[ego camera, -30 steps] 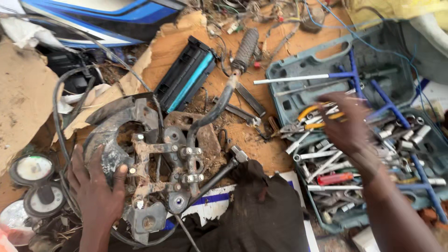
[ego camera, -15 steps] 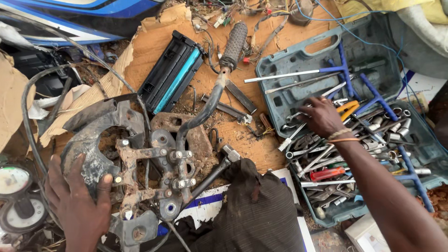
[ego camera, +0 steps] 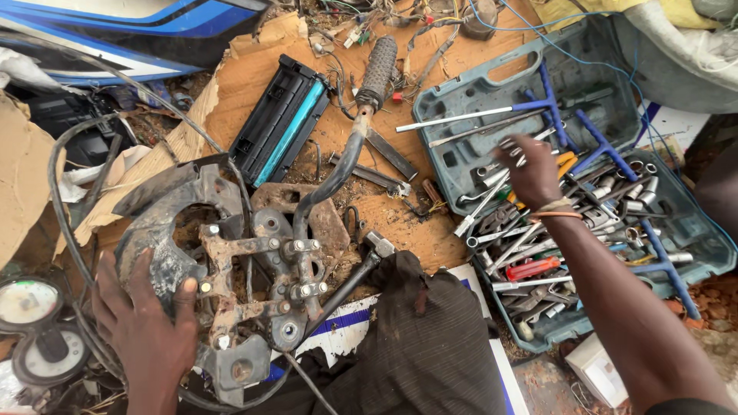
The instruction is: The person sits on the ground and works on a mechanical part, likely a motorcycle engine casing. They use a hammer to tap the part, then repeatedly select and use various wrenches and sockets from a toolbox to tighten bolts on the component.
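Rusty black motorcycle handlebar assembly (ego camera: 261,269) on cardboard, bar running up-right to its grip, left hand (ego camera: 146,323) flat on its edge, right hand (ego camera: 530,173) fingers spread among loose wrenches in open teal plastic tool case (ego camera: 461,107), black cloth (ego camera: 423,338) below.

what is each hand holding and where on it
The left hand presses on the black plastic cover's lower edge at the handlebar bracket. The right hand reaches into the open tool case; its grip cannot be told.

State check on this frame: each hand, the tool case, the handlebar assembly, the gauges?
Left hand: flat on the black guard, gripping nothing.
Right hand: reaching into the tools, hold unclear.
Tool case: open, full of loose wrenches and sockets.
Handlebar assembly: rusty, lying on cardboard.
Gauges: face up, lower left.
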